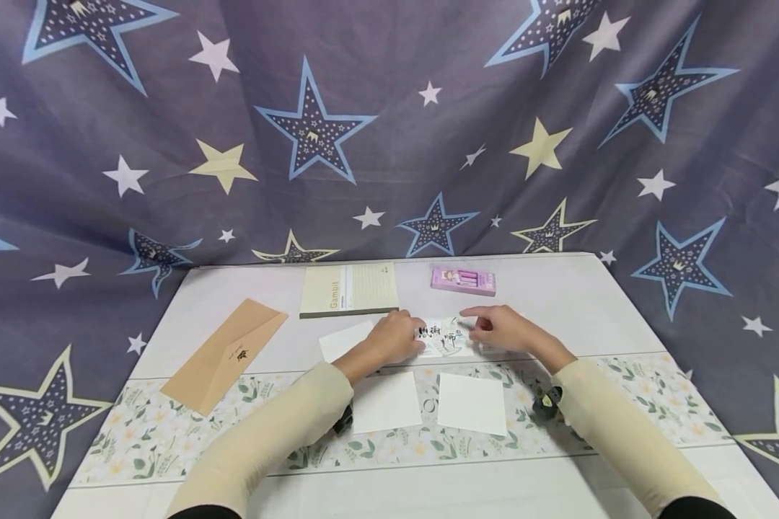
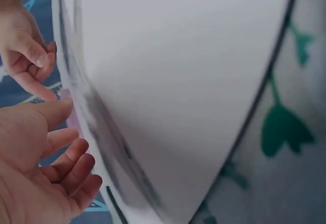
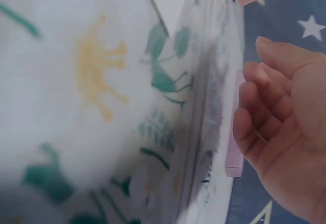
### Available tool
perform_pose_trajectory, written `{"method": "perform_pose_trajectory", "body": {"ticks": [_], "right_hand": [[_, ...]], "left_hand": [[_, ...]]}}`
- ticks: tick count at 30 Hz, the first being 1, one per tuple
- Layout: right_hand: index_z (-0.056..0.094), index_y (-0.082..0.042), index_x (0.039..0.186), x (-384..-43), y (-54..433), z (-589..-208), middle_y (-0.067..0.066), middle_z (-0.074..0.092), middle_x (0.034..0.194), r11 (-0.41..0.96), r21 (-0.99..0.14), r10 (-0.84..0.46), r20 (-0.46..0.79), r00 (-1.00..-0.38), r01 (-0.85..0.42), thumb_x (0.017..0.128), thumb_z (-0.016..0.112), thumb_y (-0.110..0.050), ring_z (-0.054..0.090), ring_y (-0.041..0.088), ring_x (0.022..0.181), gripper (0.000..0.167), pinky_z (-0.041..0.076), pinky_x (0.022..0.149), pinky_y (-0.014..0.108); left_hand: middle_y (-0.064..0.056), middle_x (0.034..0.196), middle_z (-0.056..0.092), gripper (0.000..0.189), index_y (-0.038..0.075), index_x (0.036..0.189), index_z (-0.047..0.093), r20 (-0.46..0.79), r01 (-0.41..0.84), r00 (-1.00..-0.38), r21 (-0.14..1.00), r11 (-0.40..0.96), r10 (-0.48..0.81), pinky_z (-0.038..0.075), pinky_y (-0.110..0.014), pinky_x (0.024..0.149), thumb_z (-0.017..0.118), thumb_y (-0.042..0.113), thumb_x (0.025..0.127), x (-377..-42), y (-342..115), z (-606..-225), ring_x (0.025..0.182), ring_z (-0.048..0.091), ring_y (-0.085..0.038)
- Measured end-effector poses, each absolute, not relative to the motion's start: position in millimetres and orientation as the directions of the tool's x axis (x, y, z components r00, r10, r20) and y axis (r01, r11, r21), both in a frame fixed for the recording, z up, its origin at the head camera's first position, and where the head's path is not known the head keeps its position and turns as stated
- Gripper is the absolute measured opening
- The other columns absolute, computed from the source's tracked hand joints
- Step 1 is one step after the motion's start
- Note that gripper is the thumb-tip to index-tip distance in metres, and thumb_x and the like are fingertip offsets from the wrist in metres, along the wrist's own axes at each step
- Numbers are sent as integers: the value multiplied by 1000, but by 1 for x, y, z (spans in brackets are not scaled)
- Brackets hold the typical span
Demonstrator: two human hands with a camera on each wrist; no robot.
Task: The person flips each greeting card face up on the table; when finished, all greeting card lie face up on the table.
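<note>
1. One cream notebook (image 1: 349,290), marked "Gambit", lies toward the back of a pale table (image 1: 545,288); places below are told from this notebook, as the wearer sees it.
2. One white card (image 1: 444,346) with black brush-like characters lies in front of the notebook and to its right, between two hands.
3. The left hand (image 1: 392,337) is at the notebook's front right corner, by the card's left end, fingers loosely bent, released.
4. The right hand (image 1: 505,328) is farther right of the notebook, by the card's right end, forefinger extended and thumb apart from it, also released. The wrist views are blurred, so I cannot tell whether either hand's fingertips touch the card.
5. Three plain white sheets (image 1: 472,404) lie in front of the notebook: one near it, partly behind the left arm; two farther forward, side by side, a narrow gap between them.
6. One brown envelope (image 1: 201,360) slants in front of the notebook and to its left, apart from it.
7. One purple box (image 1: 463,281) lies right of the notebook, bare tabletop between them.
8. The table's back edge runs just behind the notebook, along a starry curtain (image 1: 389,94); far right of the notebook, tabletop shows between box and side edge.
</note>
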State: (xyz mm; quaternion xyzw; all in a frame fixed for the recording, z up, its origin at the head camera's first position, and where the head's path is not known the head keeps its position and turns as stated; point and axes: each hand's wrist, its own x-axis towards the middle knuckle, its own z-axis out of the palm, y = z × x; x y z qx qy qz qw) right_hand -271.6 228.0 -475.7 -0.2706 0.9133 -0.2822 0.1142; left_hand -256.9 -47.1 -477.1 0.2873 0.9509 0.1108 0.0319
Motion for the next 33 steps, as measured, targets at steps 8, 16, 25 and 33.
{"method": "perform_pose_trajectory", "body": {"ticks": [8,16,25,33], "right_hand": [[60,0,138,-241,245,-465,-7,69,84,669,-586,-562,1,-827,-456,96,70,-15,58,2,70,46,51,67,24],[60,0,138,-212,260,-470,-9,67,85,664,-607,-564,-24,-825,-437,97,70,-15,59,-1,70,45,52,65,22],[65,-2,134,-189,272,-478,-8,63,77,656,-651,-548,-65,-834,-381,94,72,-14,49,-1,61,43,46,55,21],[65,-8,136,-177,277,-486,-10,56,74,699,-638,-516,-139,-845,-322,94,73,-19,46,1,59,44,41,56,20]], "left_hand": [[-8,115,72,41,14,129,70,39,629,-766,250,736,642,55,-36,92,74,32,92,-227,-48,-463,103,65,-22],[-3,111,69,47,16,131,69,-6,674,-711,279,684,703,53,-30,87,77,37,89,-194,-43,-465,96,62,-15],[2,115,68,48,20,133,69,-19,719,-662,266,642,749,52,-27,91,76,41,90,-173,-36,-473,103,61,-12],[4,105,69,40,22,119,75,-14,769,-623,173,615,782,49,-23,82,81,41,84,-170,-27,-479,91,59,-9]]}}
